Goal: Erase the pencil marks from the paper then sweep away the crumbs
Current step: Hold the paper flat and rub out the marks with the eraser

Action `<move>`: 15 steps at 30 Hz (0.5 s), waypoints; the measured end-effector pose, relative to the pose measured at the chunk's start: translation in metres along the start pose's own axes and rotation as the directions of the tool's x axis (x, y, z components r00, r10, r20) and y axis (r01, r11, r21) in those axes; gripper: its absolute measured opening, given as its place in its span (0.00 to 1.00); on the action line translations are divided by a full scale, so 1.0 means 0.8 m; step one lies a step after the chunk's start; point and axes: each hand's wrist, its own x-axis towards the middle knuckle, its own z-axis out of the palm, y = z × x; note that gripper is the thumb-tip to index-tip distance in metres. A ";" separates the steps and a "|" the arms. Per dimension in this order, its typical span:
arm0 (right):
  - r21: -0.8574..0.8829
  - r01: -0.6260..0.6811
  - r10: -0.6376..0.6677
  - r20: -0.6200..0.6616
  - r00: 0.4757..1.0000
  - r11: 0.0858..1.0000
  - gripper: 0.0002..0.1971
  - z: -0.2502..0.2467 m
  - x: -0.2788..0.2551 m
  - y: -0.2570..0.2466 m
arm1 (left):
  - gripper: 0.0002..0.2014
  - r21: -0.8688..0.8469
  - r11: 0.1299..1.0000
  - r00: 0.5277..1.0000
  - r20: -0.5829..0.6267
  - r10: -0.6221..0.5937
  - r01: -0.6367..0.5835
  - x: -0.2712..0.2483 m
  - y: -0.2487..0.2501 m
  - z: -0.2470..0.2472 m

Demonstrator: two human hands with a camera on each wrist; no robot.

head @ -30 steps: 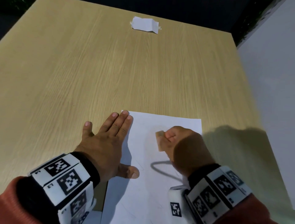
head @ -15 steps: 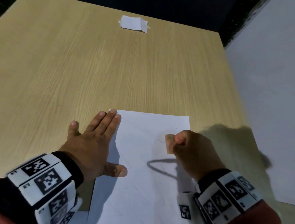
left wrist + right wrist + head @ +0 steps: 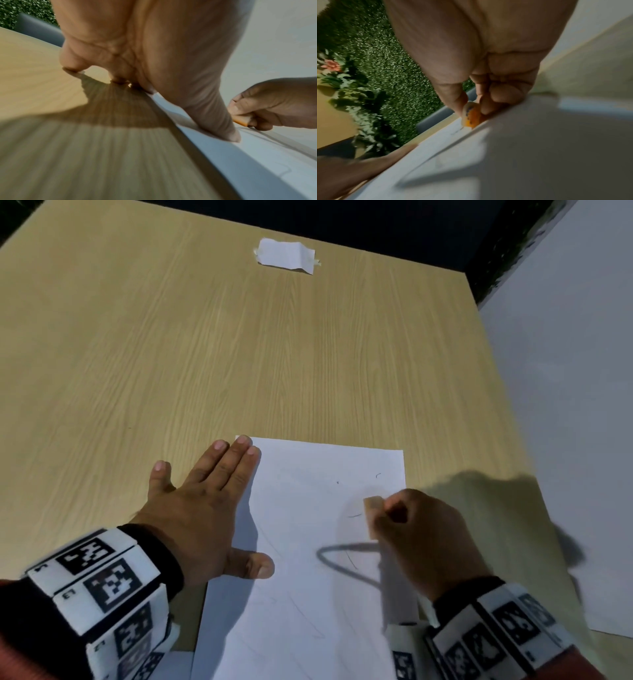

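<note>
A white sheet of paper (image 3: 308, 594) lies on the wooden table near me, with a few short pencil marks (image 3: 354, 515) near its far right corner. My left hand (image 3: 205, 508) lies flat with straight fingers on the sheet's left edge, thumb (image 3: 228, 129) pressing the paper (image 3: 257, 162). My right hand (image 3: 421, 529) pinches an orange-tan eraser (image 3: 372, 517) between thumb and fingers and holds it down on the sheet beside the marks. The right wrist view shows the eraser (image 3: 471, 117) touching the paper (image 3: 488, 155) next to a pencil stroke. The eraser (image 3: 242, 120) also appears in the left wrist view.
A small folded white paper (image 3: 286, 256) is taped at the table's far edge. The wooden table (image 3: 239, 354) stretches beyond the sheet. A second white sheet (image 3: 606, 594) pokes in at the right. A green hedge wall (image 3: 385, 60) stands behind.
My right hand has carried the eraser rightward across the sheet, uncovering pencil marks near the far right corner. My left hand has kept its place on the left edge.
</note>
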 end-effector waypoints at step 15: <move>0.014 0.015 -0.015 0.003 1.000 1.000 0.21 -0.016 0.016 -0.011 | 0.65 0.023 1.000 1.000 -0.019 -0.012 0.013 0.002 0.000 0.004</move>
